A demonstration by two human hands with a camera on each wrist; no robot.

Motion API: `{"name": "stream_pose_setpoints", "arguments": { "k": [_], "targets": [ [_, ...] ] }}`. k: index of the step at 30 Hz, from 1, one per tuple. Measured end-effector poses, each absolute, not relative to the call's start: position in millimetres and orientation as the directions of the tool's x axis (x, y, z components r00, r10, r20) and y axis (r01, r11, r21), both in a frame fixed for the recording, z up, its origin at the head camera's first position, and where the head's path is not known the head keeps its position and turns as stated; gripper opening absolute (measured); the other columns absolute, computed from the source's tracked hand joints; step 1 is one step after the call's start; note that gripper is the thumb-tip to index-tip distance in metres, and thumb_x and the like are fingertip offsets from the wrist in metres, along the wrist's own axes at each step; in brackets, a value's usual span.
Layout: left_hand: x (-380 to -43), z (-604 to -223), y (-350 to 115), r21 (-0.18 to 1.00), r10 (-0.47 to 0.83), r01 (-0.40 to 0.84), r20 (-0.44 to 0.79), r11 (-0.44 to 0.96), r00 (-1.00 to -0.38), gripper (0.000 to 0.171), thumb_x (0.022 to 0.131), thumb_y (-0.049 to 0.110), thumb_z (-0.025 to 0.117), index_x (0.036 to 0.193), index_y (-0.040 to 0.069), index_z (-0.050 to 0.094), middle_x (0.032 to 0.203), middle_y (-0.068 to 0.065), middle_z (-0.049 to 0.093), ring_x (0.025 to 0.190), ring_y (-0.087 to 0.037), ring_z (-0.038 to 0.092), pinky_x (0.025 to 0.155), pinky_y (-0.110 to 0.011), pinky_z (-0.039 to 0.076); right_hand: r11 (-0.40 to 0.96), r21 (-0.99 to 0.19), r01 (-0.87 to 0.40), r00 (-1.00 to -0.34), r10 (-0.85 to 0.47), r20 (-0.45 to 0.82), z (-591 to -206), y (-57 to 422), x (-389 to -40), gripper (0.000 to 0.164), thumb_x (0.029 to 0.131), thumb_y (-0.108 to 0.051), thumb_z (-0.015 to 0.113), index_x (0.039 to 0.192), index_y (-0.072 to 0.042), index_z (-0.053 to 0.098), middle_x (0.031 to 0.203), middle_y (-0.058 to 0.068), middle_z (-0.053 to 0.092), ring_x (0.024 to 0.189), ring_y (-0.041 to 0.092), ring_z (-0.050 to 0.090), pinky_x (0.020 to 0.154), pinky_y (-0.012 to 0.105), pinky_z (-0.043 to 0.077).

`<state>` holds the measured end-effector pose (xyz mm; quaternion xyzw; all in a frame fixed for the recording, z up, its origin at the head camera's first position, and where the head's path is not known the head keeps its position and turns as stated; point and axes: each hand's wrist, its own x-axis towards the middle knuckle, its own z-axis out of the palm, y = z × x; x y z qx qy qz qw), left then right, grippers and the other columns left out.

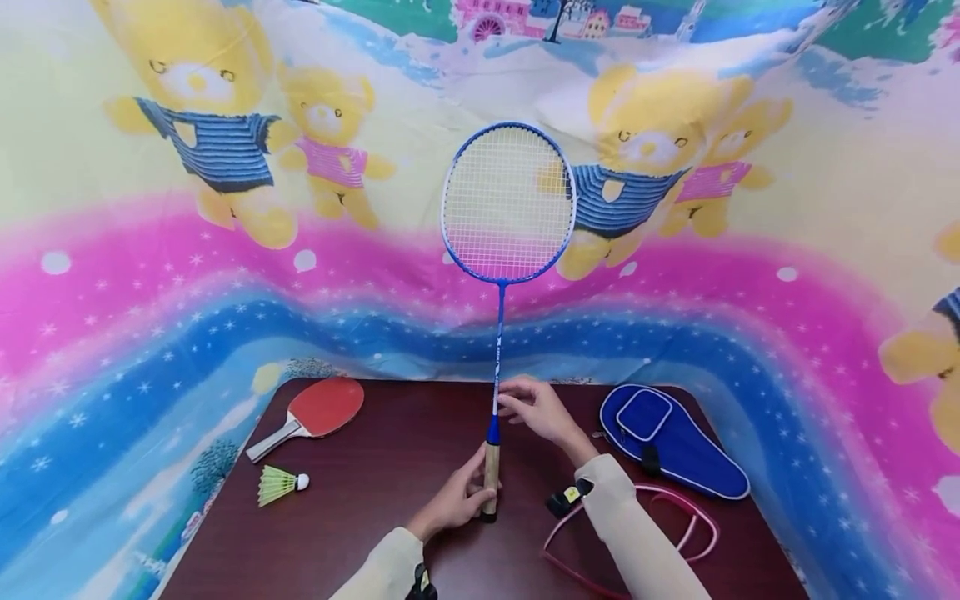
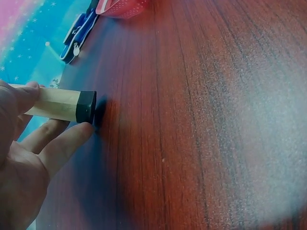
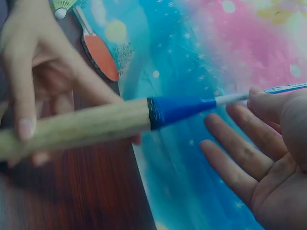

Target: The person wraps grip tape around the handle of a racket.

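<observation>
A badminton racket stands upright with its blue-and-white strung head on top. My left hand holds its wooden handle near the black butt cap. In the left wrist view, thumb and fingers lie on either side of the handle. My right hand pinches the thin shaft above the blue cone, while its other fingers spread out loosely in the right wrist view. The butt cap looks close to the tabletop; whether it touches I cannot tell.
On the left of the dark wooden table lie a red table tennis bat and a yellow shuttlecock. A blue zipped case and a pink-edged item lie at the right. A printed cloth hangs behind.
</observation>
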<state>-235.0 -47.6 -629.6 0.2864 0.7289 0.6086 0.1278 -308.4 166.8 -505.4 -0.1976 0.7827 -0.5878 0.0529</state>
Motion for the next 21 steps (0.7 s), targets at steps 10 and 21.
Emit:
{"name": "stream_pose_setpoints", "arguments": {
  "k": [10,21],
  "targets": [
    [-233,-629,-53,0.952,0.566,0.284,0.172,0.117,-0.806,0.084,0.103,0.001,0.057,0.166,0.01,0.003,0.118,-0.033,0.065,0.099,-0.045,0.072,0.057,-0.026,0.055,0.374,-0.887,-0.272,-0.918,-0.376,0.124,-517,274,-263,0.028,0.102,-0.02,0.066,0.124,-0.003,0.07,0.109,0.016,0.078,0.088,0.025,0.078,0.078,0.043,0.065],
    [-239,-624,-48,0.956,0.573,0.247,0.115,0.158,-0.812,0.085,0.104,0.004,0.057,0.166,0.016,0.001,0.123,-0.03,0.066,0.113,-0.047,0.069,0.06,-0.022,0.053,0.615,-0.764,-0.193,-0.974,-0.212,0.076,-551,414,-193,0.022,0.101,-0.014,0.066,0.114,0.003,0.071,0.081,-0.008,0.073,0.068,0.009,0.07,0.059,0.029,0.059]
  ]
}}
